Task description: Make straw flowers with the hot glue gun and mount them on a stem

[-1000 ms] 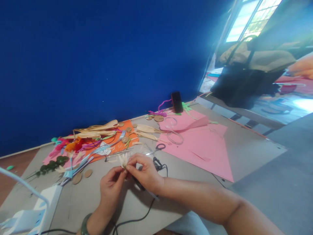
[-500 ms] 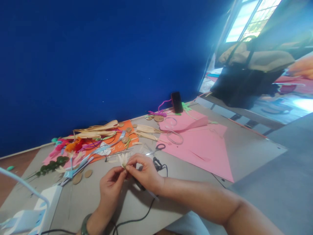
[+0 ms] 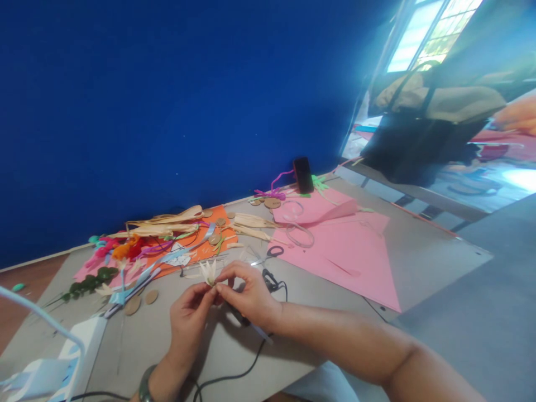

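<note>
A small cream flower with pointed petals (image 3: 208, 271), apparently of dried husk, stands upright between my two hands. My left hand (image 3: 189, 318) pinches its base from the left with thumb and fingers. From the right, the thumb and bent forefinger of my right hand (image 3: 249, 296) close on the same base, so the fingertips of both hands meet there. Beneath my right hand a black tool (image 3: 239, 316) lies on the table, mostly covered. A whitish stick (image 3: 262, 333) sticks out beside it, like a glue stick in a glue gun.
Scissors (image 3: 275, 252) and pink paper (image 3: 335, 257) lie to the right. Behind are husk strips (image 3: 167, 223), orange paper (image 3: 201, 254) and a phone (image 3: 303, 175) against the blue wall. Wooden discs (image 3: 151, 297) and a white power strip (image 3: 90, 335) lie left; a black cord (image 3: 234, 376) crosses in front.
The flower has shifted slightly left and upward at my fingertips, and its petals show more spread. Both hands keep nearly the same place and grip.
</note>
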Demonstrator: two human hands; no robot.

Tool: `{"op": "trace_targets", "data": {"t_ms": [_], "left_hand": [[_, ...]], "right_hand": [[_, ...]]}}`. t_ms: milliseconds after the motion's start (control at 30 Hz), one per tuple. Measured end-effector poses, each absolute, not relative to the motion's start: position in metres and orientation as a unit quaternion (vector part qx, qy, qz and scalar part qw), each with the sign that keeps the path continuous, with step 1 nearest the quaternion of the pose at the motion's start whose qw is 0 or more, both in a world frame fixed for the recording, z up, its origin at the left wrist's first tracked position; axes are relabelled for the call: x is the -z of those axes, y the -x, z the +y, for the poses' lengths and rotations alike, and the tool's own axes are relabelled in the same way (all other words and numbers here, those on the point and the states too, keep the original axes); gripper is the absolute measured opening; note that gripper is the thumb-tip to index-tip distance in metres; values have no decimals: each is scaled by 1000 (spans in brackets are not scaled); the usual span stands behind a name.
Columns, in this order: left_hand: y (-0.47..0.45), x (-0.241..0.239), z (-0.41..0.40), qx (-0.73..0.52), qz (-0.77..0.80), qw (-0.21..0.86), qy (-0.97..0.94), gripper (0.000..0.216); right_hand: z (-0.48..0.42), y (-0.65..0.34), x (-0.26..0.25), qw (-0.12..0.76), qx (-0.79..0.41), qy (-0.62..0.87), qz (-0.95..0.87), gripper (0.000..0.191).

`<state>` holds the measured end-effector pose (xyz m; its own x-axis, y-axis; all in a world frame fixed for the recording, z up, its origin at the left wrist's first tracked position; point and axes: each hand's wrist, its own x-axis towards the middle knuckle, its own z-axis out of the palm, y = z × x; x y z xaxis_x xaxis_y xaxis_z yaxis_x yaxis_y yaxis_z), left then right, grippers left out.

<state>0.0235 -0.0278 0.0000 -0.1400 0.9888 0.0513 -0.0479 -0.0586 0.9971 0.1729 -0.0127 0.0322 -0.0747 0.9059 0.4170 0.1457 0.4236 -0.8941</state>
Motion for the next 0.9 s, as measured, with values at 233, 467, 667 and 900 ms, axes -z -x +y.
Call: {"op": "trace_targets", "data": {"t_ms": [233, 467, 667, 900], "left_hand": [[-21, -1, -23, -581, 488, 519, -393, 19], [-22, -4, -20, -576, 455, 588, -339, 17], [-23, -4, -20, -566, 437, 611, -339, 16], [-23, -6, -21, -558, 440, 613, -345, 22]], "right_hand": [[-10, -173, -29, 511, -339, 443, -655, 8], [-6, -173, -18, 477, -311, 448, -689, 16], [-4, -173, -18, 480, -315, 427, -698, 8], [-3, -174, -20, 484, -303, 430, -700, 10]]}}
